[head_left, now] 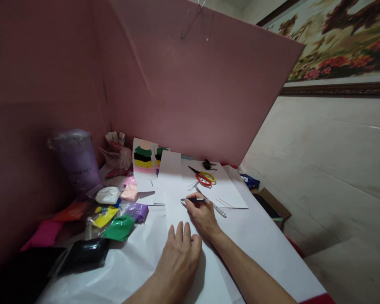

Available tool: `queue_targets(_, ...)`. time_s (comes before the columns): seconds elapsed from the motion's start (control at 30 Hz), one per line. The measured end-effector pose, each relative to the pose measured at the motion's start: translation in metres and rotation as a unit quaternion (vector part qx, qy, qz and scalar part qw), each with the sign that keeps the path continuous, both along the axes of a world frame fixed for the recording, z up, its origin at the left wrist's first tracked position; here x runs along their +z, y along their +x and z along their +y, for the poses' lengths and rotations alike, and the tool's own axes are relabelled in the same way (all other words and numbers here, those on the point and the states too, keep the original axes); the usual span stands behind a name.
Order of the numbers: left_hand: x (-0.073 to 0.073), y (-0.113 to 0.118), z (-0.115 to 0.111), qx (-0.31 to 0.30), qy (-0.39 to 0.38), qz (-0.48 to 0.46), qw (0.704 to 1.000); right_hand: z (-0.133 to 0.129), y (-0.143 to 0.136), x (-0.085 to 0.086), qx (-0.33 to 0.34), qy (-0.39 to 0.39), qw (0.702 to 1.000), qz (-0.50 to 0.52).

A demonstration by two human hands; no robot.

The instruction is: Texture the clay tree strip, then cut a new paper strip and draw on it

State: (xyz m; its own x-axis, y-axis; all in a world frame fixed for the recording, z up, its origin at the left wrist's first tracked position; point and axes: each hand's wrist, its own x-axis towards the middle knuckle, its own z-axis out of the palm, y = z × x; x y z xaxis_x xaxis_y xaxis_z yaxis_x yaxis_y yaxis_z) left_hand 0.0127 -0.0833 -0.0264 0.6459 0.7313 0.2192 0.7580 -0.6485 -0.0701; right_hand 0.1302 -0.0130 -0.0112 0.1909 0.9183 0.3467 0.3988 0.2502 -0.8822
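Observation:
My right hand (203,215) is closed round a dark pen (196,199), whose tip points left over a long white sheet of paper (174,215). My left hand (180,251) lies flat on the same sheet, nearer to me, fingers stretched forward. A silver fork (220,210) lies partly behind my right hand. Beyond it are scissors (203,177) with one red and one yellow handle, blades apart, on white paper. Thin sticks (225,203) rest to the right of the fork.
On the left lie several coloured clay packs, among them green (118,228), purple (137,211) and black (87,254). Behind them stands a purple container (77,160). A card with coloured stripes (143,158) leans near the pink partition (190,97). Black-handled clippers (207,164) lie behind the scissors.

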Motion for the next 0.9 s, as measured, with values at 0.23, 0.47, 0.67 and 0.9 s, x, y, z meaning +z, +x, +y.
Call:
queue_targets(0.23,0.0065,-0.0004,-0.0001,-0.003,-0.03,0.018,0.999,0.0013,0.0013,-0.004,0.005,-0.003,1.0,-0.005)
queue_targets(0.47,0.0091,0.0,0.0001,-0.004,-0.045,0.025,0.999,-0.0007,0.0016,-0.0026,-0.001,0.0,1.0,-0.025)
queue_targets(0.67,0.0072,-0.0005,-0.0004,-0.001,-0.035,0.027,0.999,-0.0006,0.0023,-0.0033,0.017,-0.004,1.0,-0.021)
queue_targets(0.9,0.0064,0.0001,-0.001,0.001,-0.02,0.022,1.0,-0.0007,0.0026,-0.0033,0.026,0.004,0.999,-0.036)
